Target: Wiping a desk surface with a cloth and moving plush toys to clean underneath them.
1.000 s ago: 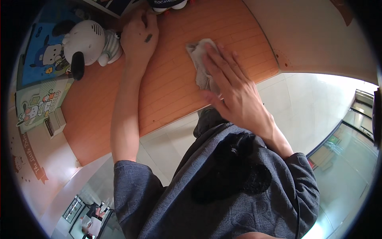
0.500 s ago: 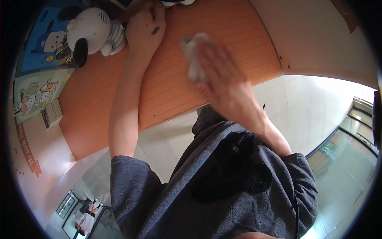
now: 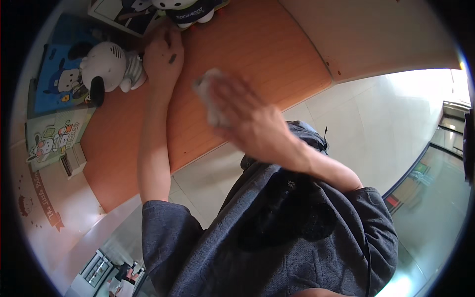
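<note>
My right hand (image 3: 252, 119), smeared by motion, presses a crumpled whitish cloth (image 3: 212, 99) against the orange wood-grain desktop (image 3: 247, 54). The cloth shows along the fingers' left side; the rest is hidden under the palm. My left forearm lies along the desktop, and my left hand (image 3: 164, 57) has a dark mark on its back. Its fingers are curled at the far side, and whatever they hold, if anything, is hidden. Left of that hand lies a white dog figurine (image 3: 106, 67) with black ears. Just beyond the fingers stands another white figurine (image 3: 190, 12) in dark clothes.
A framed picture (image 3: 121, 15) stands at the back. Along the left are a blue cartoon picture (image 3: 62, 74), a pale green card (image 3: 54, 141) and a small block-like holder (image 3: 73, 161). A pale panel (image 3: 356, 39) bounds the right. Light tiled floor (image 3: 361, 104) lies below the desk's front edge.
My right hand and the cloth have moved left and nearer to me across the desktop. The view has shifted, showing more of the back figurine and framed picture; my left hand keeps its place beside them.
</note>
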The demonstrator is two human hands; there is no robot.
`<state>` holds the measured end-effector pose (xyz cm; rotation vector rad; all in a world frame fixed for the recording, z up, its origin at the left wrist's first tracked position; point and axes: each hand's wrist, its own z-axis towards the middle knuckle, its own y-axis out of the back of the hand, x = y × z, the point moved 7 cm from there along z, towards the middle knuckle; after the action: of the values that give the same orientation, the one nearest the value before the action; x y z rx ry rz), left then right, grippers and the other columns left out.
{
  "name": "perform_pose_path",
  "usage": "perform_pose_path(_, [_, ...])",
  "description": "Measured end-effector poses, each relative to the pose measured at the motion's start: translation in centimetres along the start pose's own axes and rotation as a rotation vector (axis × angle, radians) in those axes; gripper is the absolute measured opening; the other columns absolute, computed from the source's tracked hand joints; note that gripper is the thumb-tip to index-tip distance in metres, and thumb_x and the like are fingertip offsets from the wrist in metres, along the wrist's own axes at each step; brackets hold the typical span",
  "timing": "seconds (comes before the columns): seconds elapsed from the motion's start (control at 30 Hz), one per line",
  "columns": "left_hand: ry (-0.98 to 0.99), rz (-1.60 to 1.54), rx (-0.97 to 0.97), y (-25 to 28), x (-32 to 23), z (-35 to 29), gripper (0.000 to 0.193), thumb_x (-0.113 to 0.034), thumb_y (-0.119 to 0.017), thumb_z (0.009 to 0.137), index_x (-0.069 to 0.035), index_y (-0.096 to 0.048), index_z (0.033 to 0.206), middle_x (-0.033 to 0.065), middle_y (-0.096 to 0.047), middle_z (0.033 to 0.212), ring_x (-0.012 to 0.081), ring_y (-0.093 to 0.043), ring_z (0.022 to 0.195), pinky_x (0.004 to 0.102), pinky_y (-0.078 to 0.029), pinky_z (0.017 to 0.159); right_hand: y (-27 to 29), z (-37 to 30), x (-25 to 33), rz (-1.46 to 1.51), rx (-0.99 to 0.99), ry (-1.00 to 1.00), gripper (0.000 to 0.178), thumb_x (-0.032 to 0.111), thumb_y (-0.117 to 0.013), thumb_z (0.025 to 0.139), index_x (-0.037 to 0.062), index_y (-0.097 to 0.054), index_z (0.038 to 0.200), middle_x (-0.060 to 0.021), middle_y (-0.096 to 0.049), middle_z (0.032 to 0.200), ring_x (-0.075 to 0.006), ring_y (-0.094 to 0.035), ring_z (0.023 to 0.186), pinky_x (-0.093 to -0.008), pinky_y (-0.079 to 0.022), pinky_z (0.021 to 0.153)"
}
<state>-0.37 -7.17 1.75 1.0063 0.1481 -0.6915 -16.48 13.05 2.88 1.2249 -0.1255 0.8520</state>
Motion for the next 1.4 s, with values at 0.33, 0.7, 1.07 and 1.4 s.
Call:
perform_pose_path(0.33, [0.176, -0.004, 0.079, 1.0, -0.7, 0.0, 0.034, -0.028, -0.057, 0.11, 0.0, -0.075, 0.119, 0.0208, -0.08, 0.104, 0.0419, -0.072, 0.09, 0.0456, -0.055, 0.082, 6.0, -1.9, -7.3, -0.398, -0.144, -0.181, 0.065, 0.034, -0.068, 0.105, -0.0128, -0.057, 0.15, -0.0305, -0.059, 0.157, -0.0431, -0.053, 0.15, -0.0528, -0.041, 0.127])
perform_pose_path(0.7, [0.133, -0.007, 0.06, 1.4, -0.6, 0.1, 0.033, -0.027, -0.056, 0.112, 0.0, -0.075, 0.117, 0.0164, -0.078, 0.096, 0.0329, -0.067, 0.078, 0.0398, -0.053, 0.074, 7.2, -3.6, -1.7, 0.061, -0.037, -0.001, 0.057, 0.022, -0.073, 0.102, -0.0055, -0.06, 0.151, -0.0204, -0.054, 0.166, -0.0372, -0.044, 0.16, -0.0499, -0.034, 0.134])
perform_pose_path(1.07, [0.499, -1.115, 0.163, 1.4, -19.0, -7.8, 0.028, -0.021, -0.058, 0.115, -0.005, -0.065, 0.136, 0.0084, -0.068, 0.131, 0.0203, -0.062, 0.112, 0.0327, -0.048, 0.097, 7.7, -4.9, -5.1, 0.298, -0.337, -0.008, 0.022, 0.001, -0.068, 0.093, 0.0026, -0.075, 0.114, -0.0116, -0.077, 0.131, -0.0296, -0.071, 0.118, -0.0412, -0.051, 0.107])
perform_pose_path(1.4, [-0.056, -0.086, 0.05, -1.6, -21.7, -11.2, 0.051, -0.021, -0.062, 0.104, -0.002, -0.052, 0.15, 0.0187, -0.057, 0.154, 0.0413, -0.051, 0.149, 0.0482, -0.043, 0.124, 9.5, -2.8, -4.7, 0.355, -0.397, -0.082, 0.023, 0.001, -0.062, 0.097, 0.0014, -0.072, 0.119, -0.0167, -0.07, 0.132, -0.0337, -0.065, 0.127, -0.0417, -0.05, 0.11])
